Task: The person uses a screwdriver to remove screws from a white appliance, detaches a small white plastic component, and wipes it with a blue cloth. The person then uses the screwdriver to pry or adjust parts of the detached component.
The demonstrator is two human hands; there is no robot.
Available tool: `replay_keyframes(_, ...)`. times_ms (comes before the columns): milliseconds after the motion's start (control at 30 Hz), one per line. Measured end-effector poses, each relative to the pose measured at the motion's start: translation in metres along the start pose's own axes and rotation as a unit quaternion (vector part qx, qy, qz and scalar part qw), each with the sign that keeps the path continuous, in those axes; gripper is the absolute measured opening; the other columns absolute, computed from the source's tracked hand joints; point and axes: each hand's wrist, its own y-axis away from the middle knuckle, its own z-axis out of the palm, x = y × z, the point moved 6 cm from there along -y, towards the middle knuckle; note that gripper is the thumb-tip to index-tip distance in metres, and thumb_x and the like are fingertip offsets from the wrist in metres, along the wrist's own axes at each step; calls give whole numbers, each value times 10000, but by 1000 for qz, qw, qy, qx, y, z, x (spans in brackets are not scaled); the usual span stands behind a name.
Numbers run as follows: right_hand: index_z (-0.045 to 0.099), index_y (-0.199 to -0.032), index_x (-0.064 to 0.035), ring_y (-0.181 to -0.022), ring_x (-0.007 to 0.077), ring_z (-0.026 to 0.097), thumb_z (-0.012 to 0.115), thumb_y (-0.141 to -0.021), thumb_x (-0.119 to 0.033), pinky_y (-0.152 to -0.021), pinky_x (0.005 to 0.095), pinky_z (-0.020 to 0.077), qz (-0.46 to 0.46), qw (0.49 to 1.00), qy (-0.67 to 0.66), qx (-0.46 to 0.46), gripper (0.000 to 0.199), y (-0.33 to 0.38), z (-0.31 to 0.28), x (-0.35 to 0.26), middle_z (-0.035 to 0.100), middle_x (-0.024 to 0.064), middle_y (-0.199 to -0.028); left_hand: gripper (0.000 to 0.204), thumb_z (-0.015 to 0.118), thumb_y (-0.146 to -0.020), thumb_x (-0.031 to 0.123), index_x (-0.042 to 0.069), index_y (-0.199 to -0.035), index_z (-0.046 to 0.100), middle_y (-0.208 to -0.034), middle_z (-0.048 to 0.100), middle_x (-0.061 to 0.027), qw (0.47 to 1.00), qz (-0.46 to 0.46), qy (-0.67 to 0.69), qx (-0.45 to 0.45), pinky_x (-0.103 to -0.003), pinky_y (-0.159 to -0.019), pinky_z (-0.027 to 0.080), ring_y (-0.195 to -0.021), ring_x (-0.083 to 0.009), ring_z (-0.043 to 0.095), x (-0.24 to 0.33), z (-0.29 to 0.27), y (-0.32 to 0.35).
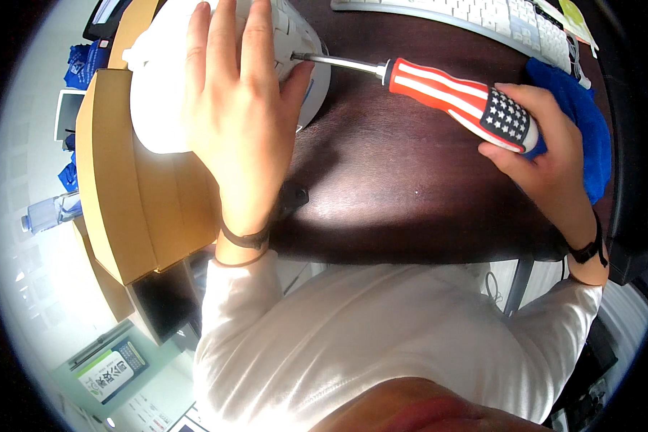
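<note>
A white, rounded plastic appliance [158, 90] rests on its side at the upper left of the desk; its exact kind I cannot tell. Flat across its top lies my left hand [239, 101], fingers stretched out, pressing against the surface, thumb close to the screwdriver's tip. My right hand [547, 137] is wrapped round the handle end of a screwdriver [439, 90] with a red-and-white striped grip and white stars on dark blue. The metal shaft runs leftward, and its tip meets the appliance's side near a small dark hole.
Dark brown desk [381, 173] underneath. Cardboard boxes [122, 180] stand at the left edge beside the appliance. A white keyboard [468, 18] lies along the far side, a blue cloth [583, 129] at the right. A small black object [294, 198] sits by my left wrist.
</note>
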Motion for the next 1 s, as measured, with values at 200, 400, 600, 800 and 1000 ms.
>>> replay_keyframes(200, 603, -937, 15, -457, 105, 486, 438, -980, -427, -431, 237, 366, 374, 791, -467, -129, 473, 11, 30, 33, 498, 17, -580, 655, 838, -620, 213, 169, -1236, 617, -1257, 621, -60, 994, -44, 63, -78, -389, -945, 502, -1223, -292, 547, 3, -8, 10)
replay_keyframes(400, 555, -1098, -25, -546, 104, 523, 643, -907, -255, -539, 242, 443, 278, 897, -336, -72, 312, 6, 21, 21, 529, 23, -661, 656, 838, -619, 221, 171, -1236, 620, -1248, 627, -51, 994, -43, 60, -84, -383, -942, 503, -1221, -283, 549, 4, -9, 7)
replay_keyframes(600, 527, -1188, -18, -756, 88, 575, 703, -850, -144, -685, 210, 468, 90, 992, -75, -49, 401, 7, 21, 9, 582, 25, -857, 645, 837, -634, 228, 168, -1239, 620, -1258, 622, -61, 999, 2, 35, -26, -394, -953, 497, -1234, -290, 540, -6, -2, 5)
replay_keyframes(800, 484, -1259, 2, -567, 43, 465, 633, -909, -171, -478, 194, 367, 267, 896, -348, -65, 418, 24, 33, 40, 547, 16, -789, 584, 826, -670, 224, 144, -1217, 638, -1274, 614, -81, 998, -17, 53, -39, -412, -977, 479, -1247, -308, 530, -15, 7, 20)
replay_keyframes(1000, 469, -1266, 17, -546, 40, 448, 603, -924, -137, -463, 199, 361, 276, 878, -385, -66, 399, 39, 45, 63, 529, 9, -763, 458, 778, -738, 172, 131, -1180, 663, -1270, 617, -95, 993, 15, 106, -58, -417, -986, 466, -1251, -308, 530, -22, -1, 10)
